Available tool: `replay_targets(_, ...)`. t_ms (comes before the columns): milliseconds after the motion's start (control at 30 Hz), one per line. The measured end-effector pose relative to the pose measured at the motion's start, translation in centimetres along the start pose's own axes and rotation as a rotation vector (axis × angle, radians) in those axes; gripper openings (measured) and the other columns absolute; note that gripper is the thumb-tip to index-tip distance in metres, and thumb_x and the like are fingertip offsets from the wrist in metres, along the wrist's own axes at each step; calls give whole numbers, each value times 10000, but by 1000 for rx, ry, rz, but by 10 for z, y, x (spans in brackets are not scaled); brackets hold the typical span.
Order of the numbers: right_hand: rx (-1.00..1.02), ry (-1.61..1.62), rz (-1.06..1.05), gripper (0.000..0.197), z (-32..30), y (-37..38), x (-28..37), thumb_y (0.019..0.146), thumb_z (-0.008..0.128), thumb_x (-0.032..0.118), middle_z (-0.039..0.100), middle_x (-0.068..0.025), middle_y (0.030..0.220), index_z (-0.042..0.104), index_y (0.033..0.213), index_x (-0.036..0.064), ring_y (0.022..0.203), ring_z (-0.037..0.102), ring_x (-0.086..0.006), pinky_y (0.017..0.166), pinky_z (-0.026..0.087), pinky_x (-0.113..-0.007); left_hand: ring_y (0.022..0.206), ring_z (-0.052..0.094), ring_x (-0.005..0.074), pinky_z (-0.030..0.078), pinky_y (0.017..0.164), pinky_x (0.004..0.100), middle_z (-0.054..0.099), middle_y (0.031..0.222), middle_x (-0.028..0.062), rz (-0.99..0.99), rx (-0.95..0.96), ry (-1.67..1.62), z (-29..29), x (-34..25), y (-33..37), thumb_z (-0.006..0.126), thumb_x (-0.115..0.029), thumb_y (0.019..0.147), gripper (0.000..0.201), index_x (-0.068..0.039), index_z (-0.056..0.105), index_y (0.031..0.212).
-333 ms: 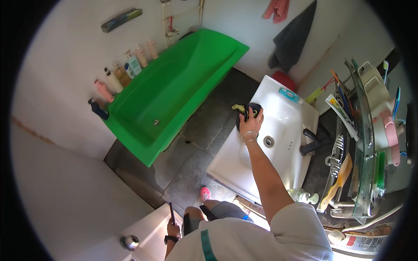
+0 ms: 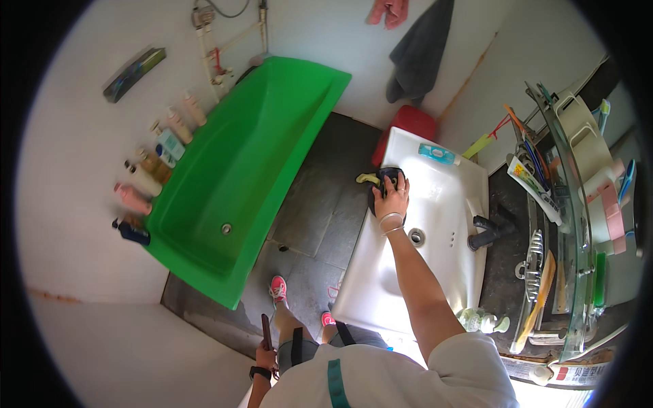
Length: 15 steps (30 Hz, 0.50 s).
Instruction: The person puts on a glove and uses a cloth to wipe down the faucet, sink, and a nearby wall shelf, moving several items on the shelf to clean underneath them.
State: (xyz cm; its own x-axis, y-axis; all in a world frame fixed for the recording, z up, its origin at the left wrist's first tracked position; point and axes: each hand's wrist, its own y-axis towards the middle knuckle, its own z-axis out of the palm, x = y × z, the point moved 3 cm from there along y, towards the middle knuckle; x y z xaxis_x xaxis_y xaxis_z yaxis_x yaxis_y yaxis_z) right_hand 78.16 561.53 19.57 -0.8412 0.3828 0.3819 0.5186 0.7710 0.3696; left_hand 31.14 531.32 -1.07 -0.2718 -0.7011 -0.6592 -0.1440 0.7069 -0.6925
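Note:
My right hand (image 2: 390, 196), with bangles at the wrist, lies over a black object (image 2: 375, 203) on the left rim of the white sink (image 2: 435, 204). A pale yellow piece (image 2: 367, 178) sticks out from the object's left side over the floor; its kind cannot be made out. The fingers are bent over its top and grip it. Low at my left side, my left hand (image 2: 266, 356), below a dark wristband, is closed around a thin, dark, flat thing (image 2: 266, 331) that looks like a phone seen edge-on.
A green bathtub (image 2: 292, 136) stands at the left, with several bottles (image 2: 143, 179) along its wall side. Behind the sink is a red bin (image 2: 413, 124). A blue packet (image 2: 439, 154) lies on the sink's far rim. The black faucet (image 2: 484, 232) and glass shelf (image 2: 578, 224) are at the right.
The view has shifted, so the bathtub sits lower and farther left, and more of the red bin and my shoes shows. My right hand stays on the black object at the sink rim.

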Motion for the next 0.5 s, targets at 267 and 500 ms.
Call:
replay_targets(267, -20, -258, 256, 358, 36, 106, -2, 768, 631, 342, 463, -46, 1265, 606, 1075, 161, 1168, 428, -275, 887, 412, -454, 677, 581, 175, 470, 549, 301, 601, 780, 100, -140, 163, 98, -86, -65, 130, 505, 62, 697, 412, 46, 512, 1109)
replay_targets(500, 22, -446, 342, 435, 56, 177, -6, 769, 611, 306, 477, -29, 1243, 526, 1188, 227, 1189, 422, -271, 921, 400, -466, 586, 568, 169, 481, 509, 298, 583, 751, 83, -27, 219, 158, -179, -113, 188, 522, 103, 695, 439, 2, 502, 1122)
